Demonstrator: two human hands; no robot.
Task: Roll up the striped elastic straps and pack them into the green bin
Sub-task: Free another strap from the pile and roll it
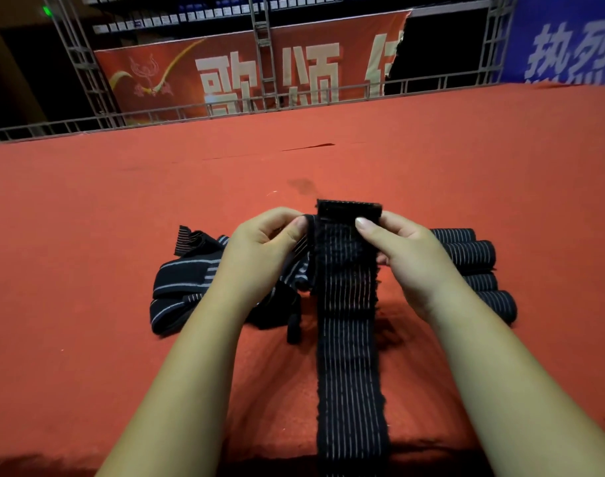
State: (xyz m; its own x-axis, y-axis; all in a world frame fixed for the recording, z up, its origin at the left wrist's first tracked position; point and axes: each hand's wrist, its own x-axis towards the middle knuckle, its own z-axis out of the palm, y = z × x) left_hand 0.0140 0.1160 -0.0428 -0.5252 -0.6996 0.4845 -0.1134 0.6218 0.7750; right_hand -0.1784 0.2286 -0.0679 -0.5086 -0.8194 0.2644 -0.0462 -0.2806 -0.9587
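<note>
- While the striped strap [347,304] hangs over the red carpet [87,208], the left hand [259,249] pinches its top-left edge
- the right hand [407,259] pinches the top-right edge
- rolled straps [473,256] lie right, loose straps [187,290] left

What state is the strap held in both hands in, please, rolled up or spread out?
Spread out. The strap runs flat from the left hand and right hand, which pinch its far end.
</note>
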